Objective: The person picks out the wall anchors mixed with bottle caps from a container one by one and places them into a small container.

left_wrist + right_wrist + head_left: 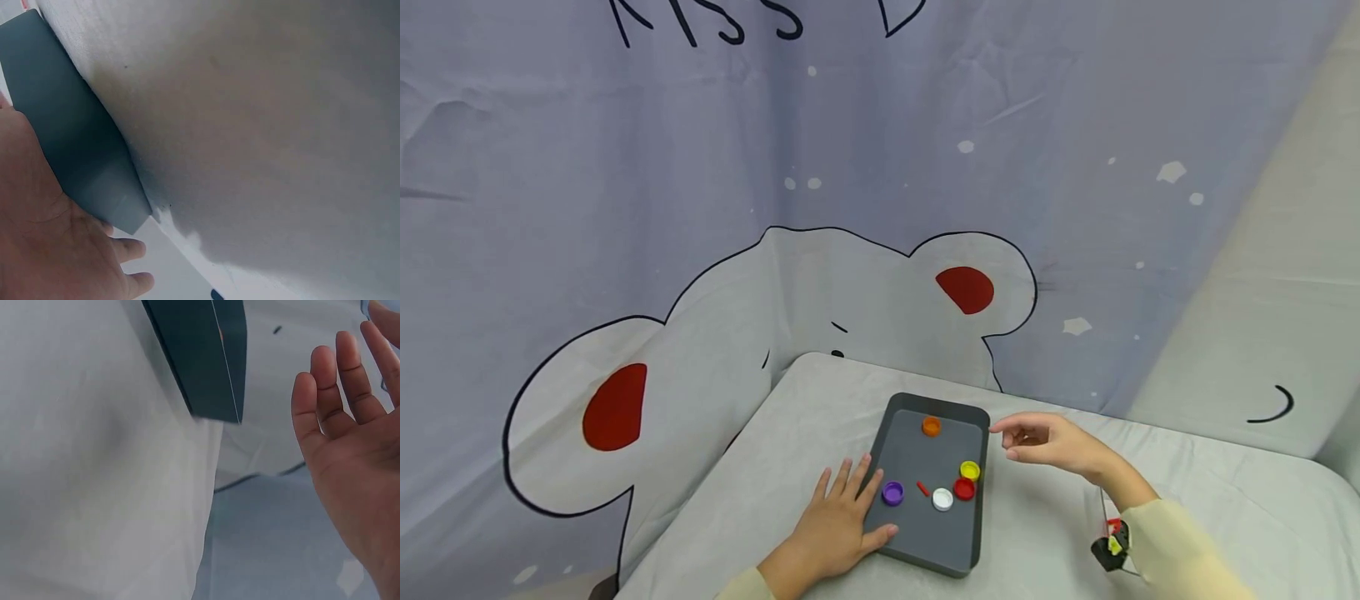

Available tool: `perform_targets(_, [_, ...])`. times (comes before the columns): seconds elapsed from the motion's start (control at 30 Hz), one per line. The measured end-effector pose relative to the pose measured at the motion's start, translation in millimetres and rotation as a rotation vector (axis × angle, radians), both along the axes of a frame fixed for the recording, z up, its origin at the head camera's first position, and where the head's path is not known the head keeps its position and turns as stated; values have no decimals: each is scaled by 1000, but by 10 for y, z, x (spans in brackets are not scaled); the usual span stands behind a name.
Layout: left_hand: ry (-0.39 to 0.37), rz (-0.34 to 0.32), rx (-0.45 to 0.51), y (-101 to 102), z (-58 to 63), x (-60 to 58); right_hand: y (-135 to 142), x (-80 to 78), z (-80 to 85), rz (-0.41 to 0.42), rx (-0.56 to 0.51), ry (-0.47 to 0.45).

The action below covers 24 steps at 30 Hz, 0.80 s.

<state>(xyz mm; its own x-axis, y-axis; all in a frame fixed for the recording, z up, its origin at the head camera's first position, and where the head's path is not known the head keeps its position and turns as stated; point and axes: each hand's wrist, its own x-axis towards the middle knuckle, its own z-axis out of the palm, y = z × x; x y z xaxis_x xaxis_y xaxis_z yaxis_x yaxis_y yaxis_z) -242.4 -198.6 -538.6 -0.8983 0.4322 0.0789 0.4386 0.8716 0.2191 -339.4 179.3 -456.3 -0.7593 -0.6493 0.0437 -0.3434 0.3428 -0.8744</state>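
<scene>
A grey rectangular tray (934, 533) lies on a white-covered surface. Inside are several small round cap-like pieces: orange (931, 427) at the far end, yellow (970, 471) and red (964, 488) side by side at the right, white (942, 499) beside the red, and purple (892, 493) at the left. A short red stick (922, 489) lies between purple and white. Fingers spread, my left hand (841, 527) rests at the tray's left side wall. My right hand (1047, 442) hovers just outside the far right edge, fingers loosely bent and holding nothing; the right wrist view shows its bare palm.
To the right, partly behind the right sleeve (1180, 546), sits a small black object (1108, 554) with red and yellow parts. A hanging cloth (880, 150) with a bear drawing rises behind the surface, and another stretch of cloth closes off the right.
</scene>
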Motion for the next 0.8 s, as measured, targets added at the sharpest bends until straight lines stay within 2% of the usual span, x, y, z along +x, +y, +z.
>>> perform_targets(0.13, [-11, 2, -2, 4, 24, 10, -196, -89, -40, 52, 14, -15])
perform_targets(0.3, [-34, 20, -36, 2, 46, 14, -452, -205, -127, 126, 57, 14])
perform_targets(0.6, [-25, 25, -53, 3, 9, -6, -851, -366, -273, 225, 128, 44])
perform_targets(0.8, [-29, 26, -60, 5, 11, -7, -1030, -434, -330, 253, 208, 51])
